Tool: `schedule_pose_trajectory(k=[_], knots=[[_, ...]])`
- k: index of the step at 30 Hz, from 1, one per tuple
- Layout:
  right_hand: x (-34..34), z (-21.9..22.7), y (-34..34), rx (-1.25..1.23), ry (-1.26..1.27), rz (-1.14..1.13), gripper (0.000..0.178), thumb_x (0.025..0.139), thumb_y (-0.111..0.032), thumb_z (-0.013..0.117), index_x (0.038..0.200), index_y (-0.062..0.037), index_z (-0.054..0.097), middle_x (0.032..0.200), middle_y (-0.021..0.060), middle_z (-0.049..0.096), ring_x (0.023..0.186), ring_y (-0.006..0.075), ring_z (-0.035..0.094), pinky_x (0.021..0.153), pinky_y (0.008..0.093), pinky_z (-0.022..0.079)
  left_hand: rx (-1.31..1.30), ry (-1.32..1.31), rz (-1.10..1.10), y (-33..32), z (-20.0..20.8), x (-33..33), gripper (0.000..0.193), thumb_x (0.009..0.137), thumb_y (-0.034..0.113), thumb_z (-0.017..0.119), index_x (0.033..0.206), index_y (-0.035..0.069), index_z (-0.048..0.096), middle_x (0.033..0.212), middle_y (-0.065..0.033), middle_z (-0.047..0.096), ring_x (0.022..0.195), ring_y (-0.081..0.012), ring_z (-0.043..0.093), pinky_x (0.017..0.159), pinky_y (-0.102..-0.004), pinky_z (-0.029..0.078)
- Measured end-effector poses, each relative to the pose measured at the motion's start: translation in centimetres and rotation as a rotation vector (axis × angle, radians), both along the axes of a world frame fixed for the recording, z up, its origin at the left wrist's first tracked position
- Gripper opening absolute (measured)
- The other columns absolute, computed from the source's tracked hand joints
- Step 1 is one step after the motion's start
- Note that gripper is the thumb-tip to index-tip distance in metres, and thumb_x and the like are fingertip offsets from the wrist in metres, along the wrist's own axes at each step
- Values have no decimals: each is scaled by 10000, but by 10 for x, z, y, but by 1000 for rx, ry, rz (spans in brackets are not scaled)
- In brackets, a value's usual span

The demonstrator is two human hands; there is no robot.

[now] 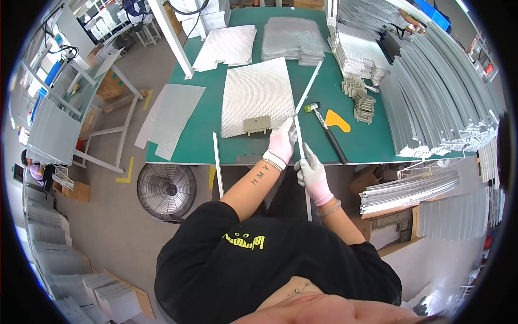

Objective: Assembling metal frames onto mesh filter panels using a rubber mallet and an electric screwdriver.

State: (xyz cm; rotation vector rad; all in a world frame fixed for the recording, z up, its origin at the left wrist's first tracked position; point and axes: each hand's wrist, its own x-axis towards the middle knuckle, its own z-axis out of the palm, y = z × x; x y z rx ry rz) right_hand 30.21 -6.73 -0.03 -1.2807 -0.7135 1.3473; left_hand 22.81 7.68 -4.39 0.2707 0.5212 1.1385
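A thin silver-white metal strip runs from near the mesh panel's right edge down past the table edge toward my body. My left hand, in a white and pink glove, pinches it near its upper end. Lower down, my right hand, gloved alike, grips the same strip. A second strip slants up and away to the right; whether the two are joined cannot be told behind my fingers. Beside my left hand lies a silver mesh panel with an olive-grey plastic piece on its near edge.
A hammer and a yellow scraper lie right of my hands on the green table. Olive plastic pieces are stacked beyond. Another strip overhangs the front edge. Long metal profiles fill the right; a fan stands at left.
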Motion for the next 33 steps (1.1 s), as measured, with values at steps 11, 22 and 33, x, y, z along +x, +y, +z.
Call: schedule_pose_trajectory(k=[11, 22, 33], knots=[[30, 6, 100, 86, -280, 89, 426, 1018, -189, 526, 1410, -33, 467, 781, 25, 583, 514, 72, 522, 445, 235, 457, 343, 303, -310, -22, -10, -22, 263, 1015, 246, 547, 1121, 19, 626, 1048, -67, 662, 890, -139, 598, 799, -301, 492], [44, -13, 129, -94, 276, 224, 141, 969, -128, 571, 1075, -116, 480, 808, -9, 464, 583, 105, 452, 503, 260, 379, 536, 1549, 69, 32, 3, -238, 577, 1023, 189, 504, 1491, -86, 308, 1478, -260, 448, 1363, -320, 464, 1174, -383, 321], [46, -2, 87, 127, 292, 247, 132, 988, -176, 591, 1029, -133, 473, 781, -32, 424, 626, 80, 422, 559, 245, 361, 404, 351, -83, -8, 87, -211, 699, 939, 56, 578, 1556, 8, 252, 1290, -74, 491, 1075, -136, 553, 908, -269, 469]])
